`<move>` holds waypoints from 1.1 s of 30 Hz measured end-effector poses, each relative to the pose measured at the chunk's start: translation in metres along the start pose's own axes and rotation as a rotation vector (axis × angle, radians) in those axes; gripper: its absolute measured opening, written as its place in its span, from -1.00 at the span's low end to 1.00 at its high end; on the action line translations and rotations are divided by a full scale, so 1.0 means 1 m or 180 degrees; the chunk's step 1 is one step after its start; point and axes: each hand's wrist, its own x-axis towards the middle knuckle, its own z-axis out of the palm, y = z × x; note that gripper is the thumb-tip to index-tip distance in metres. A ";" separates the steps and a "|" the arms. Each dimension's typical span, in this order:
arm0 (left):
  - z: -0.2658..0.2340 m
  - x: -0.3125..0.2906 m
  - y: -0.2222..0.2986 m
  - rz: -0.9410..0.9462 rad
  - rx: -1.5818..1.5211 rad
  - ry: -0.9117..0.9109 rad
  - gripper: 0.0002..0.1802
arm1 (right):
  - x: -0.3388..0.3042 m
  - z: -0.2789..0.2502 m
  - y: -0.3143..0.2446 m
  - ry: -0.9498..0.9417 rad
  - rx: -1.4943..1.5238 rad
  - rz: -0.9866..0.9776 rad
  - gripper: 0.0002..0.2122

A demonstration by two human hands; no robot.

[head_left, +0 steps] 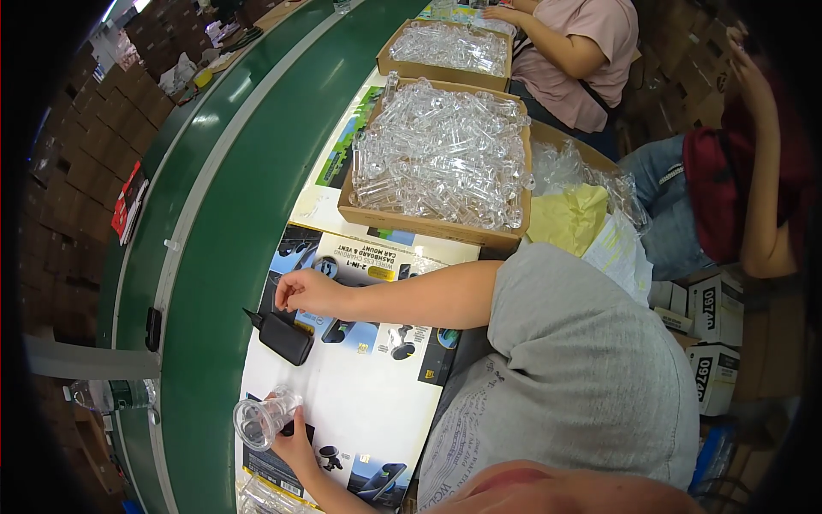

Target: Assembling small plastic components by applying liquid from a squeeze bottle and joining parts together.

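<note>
My left hand [294,437] is closed around a clear plastic tube-like piece with a wide round flared end [255,425], held above the printed cardboard on the work surface. My right hand [310,293] hovers over the same cardboard, its fingers curled together; whether something small is pinched in them is hidden. Just below that hand lies a black, rounded, box-like thing [285,339] with a thin pointed end. The printed cardboard [342,390] is mostly white, with pictures of phone mounts.
An open carton [437,227] heaped with clear plastic tubes stands beyond my right arm, a second carton [445,70] behind it. Clear pieces [270,497] lie at the lower edge. Along the far side runs a green conveyor belt [210,321]. Two people sit to the right.
</note>
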 end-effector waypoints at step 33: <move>-0.007 0.002 -0.004 0.0633 0.0363 0.0308 -0.53 | 0.004 -0.013 0.007 0.0054 -0.0128 0.0152 -0.86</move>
